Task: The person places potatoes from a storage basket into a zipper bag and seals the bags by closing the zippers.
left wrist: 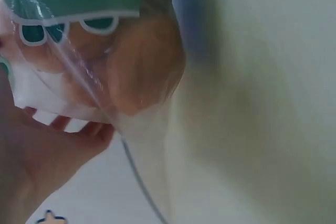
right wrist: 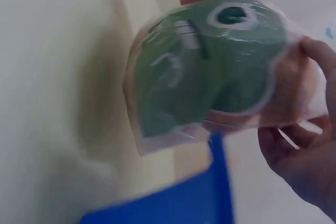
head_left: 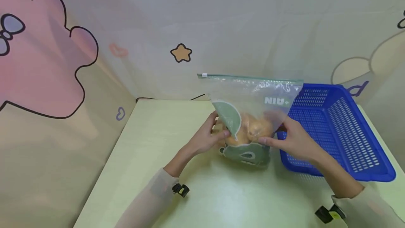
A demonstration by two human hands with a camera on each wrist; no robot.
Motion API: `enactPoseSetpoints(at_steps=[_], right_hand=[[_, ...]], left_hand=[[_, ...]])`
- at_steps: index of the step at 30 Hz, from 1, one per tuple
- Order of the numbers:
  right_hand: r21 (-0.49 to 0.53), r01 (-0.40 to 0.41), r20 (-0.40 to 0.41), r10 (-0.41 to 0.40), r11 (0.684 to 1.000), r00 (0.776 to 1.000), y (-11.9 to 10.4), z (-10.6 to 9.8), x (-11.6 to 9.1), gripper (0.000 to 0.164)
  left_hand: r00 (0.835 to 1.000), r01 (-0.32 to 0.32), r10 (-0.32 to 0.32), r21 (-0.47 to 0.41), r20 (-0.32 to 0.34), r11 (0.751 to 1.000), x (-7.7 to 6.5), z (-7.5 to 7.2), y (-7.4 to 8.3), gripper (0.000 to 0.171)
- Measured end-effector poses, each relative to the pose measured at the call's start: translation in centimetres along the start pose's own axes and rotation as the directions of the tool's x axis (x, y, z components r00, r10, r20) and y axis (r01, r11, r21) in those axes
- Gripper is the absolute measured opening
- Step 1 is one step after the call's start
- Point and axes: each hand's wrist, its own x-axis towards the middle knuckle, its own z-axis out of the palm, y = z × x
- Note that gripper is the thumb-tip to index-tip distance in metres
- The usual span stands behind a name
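Note:
A clear slider zip bag (head_left: 250, 92) with green printing stands upright in the head view, its top edge stretched out and its slider at the left end. Inside are several round orange-brown things (head_left: 258, 129), whose exact kind the plastic blurs. My left hand (head_left: 204, 138) grips the bag's left side, thumb across the front. On the opposite side my right hand (head_left: 297, 140) holds it too, thumb on the front and fingers partly hidden behind. The bulging bag (left wrist: 94, 11) also fills the upper left of the left wrist view. In the right wrist view its green-printed base (right wrist: 173, 77) faces the camera.
A blue plastic basket (head_left: 381, 147) with perforated walls stands on the right side of the pale table (head_left: 152, 143), close beside the bag and under my right forearm. Behind the table hangs a patterned cloth (head_left: 152, 20).

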Motion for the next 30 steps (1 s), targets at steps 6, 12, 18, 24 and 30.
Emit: enactPoseSetpoints(at_steps=[6, 12, 18, 24, 30], right_hand=[[0.251, -0.204, 0.023, 0.205, 0.946, 0.979, -2.0, 0.9, 3.6, 0.052], [0.433, -0.448, 0.158, 0.423, 0.782, 0.892, -1.6, 3.6, 6.4, 0.060], [0.479, -0.572, 0.209, 0.546, 0.667, 0.812, 0.1, 6.9, 6.4, 0.064], [0.459, -0.575, 0.178, 0.564, 0.678, 0.807, 0.8, 8.4, 5.9, 0.060], [0.424, -0.588, 0.182, 0.572, 0.689, 0.800, 0.6, 8.6, 6.0, 0.063]], left_hand=[[0.988, 0.153, -0.154, 0.073, 0.019, 0.986, 0.0, -3.4, 2.7, 0.086], [0.903, 0.423, -0.422, 0.009, 0.080, 0.906, 0.3, -5.6, 2.3, 0.090], [0.794, 0.597, -0.590, -0.011, 0.146, 0.802, -0.2, -4.9, 0.6, 0.106], [0.806, 0.573, -0.576, 0.069, 0.136, 0.817, -1.0, -3.7, -0.1, 0.112], [0.803, 0.581, -0.584, 0.064, 0.116, 0.811, -1.0, -3.6, -0.3, 0.114]])
